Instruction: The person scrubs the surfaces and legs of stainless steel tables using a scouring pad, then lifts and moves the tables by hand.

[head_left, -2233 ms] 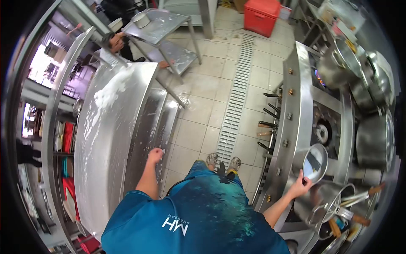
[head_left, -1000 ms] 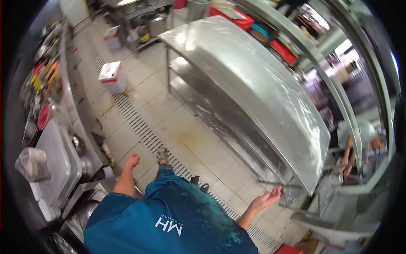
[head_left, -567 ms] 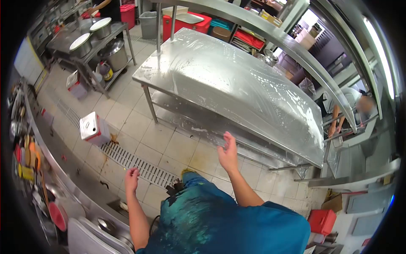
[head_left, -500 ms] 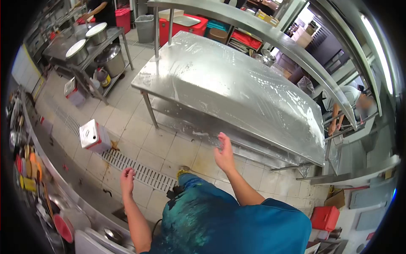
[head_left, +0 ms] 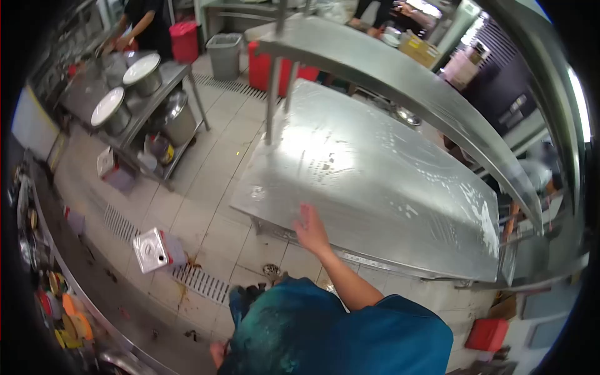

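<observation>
My right hand (head_left: 311,232) is raised at the near edge of a stainless steel table (head_left: 375,181), fingers stretched out and nothing in them. I cannot tell whether it touches the edge. Wet, whitish foam streaks cover parts of the tabletop, thickest at its right end. My left hand (head_left: 219,353) is low beside my body, mostly hidden by my wet blue clothing (head_left: 337,331), so its fingers cannot be made out. A steel shelf (head_left: 387,62) on posts runs above the table's far side.
A square tin (head_left: 150,250) stands by a floor drain grate (head_left: 203,284). Left, a counter (head_left: 106,300) holds sponges and utensils. A side table (head_left: 153,100) carries two lidded pots; a person (head_left: 147,25) works behind it. Another person (head_left: 534,175) is partly visible at right.
My view has shifted, and the table sits closer to me. My right hand has come to the table's near edge; my left hand has dropped beside my body, mostly out of sight.
</observation>
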Demonstrator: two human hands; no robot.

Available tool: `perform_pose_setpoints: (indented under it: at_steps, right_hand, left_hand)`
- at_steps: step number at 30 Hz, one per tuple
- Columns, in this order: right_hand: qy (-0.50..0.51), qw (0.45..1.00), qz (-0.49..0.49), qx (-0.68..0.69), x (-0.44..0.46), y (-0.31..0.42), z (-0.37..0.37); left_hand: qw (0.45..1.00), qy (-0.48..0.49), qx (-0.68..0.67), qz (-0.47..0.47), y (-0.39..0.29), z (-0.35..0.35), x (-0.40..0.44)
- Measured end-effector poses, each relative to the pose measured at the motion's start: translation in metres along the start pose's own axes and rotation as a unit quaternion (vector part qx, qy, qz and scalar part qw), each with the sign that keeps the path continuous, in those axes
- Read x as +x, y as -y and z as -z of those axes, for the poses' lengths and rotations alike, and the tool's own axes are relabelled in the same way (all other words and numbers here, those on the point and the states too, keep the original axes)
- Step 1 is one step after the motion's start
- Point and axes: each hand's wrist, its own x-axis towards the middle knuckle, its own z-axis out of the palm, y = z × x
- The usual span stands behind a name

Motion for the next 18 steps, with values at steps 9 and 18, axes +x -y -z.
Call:
perform_pose_setpoints:
  at_steps: [9,18]
  right_hand:
    - [-0.081,0.995,-0.045,-0.043,0.137,0.039,-0.092]
    - [-0.278,0.957,-0.086,-0.004,0.211,0.095,-0.176]
  left_hand:
    - [0.999,0.048,0.014,0.006,-0.108,0.008,0.052]
    - [0.941,0.028,0.214,-0.260,-0.533,0.100,0.273]
